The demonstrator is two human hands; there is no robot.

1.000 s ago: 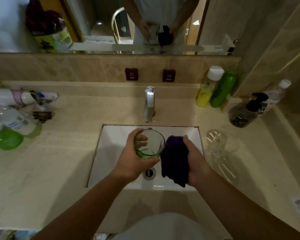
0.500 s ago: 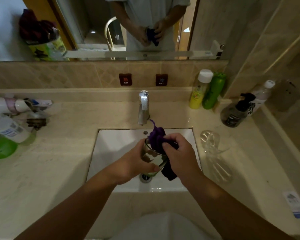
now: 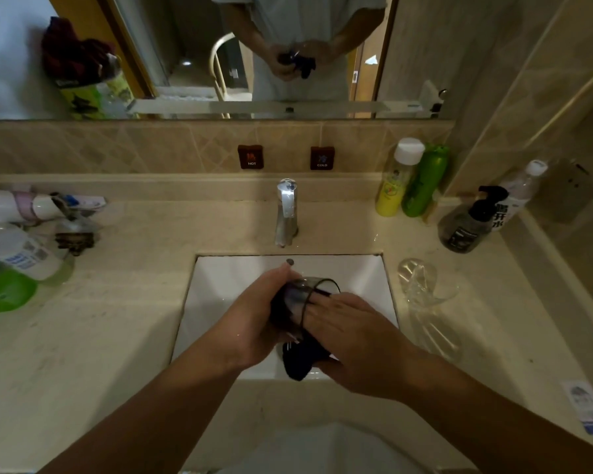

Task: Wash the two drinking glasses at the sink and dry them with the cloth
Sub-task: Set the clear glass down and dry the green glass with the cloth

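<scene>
Over the white sink [image 3: 220,282] my left hand [image 3: 254,319] grips a clear drinking glass [image 3: 298,295], tipped with its mouth toward the right. A dark purple cloth [image 3: 300,362] is stuffed inside the glass and hangs out below it. My right hand [image 3: 353,340] has its fingers pushed into the glass mouth, pressing the cloth inside, while the rest of the hand holds the cloth's loose end. The second clear glass [image 3: 421,289] lies on its side on the counter to the right of the sink.
A chrome tap [image 3: 286,213] stands behind the sink. Yellow and green bottles [image 3: 411,181] and a dark pump bottle [image 3: 466,224] stand at the back right. Bottles and tubes [image 3: 18,248] crowd the left counter. A mirror hangs above the tiled splashback.
My right hand brought the cloth from beside the glass into it and has now pushed it deep inside. The glass has tipped from upright toward the right.
</scene>
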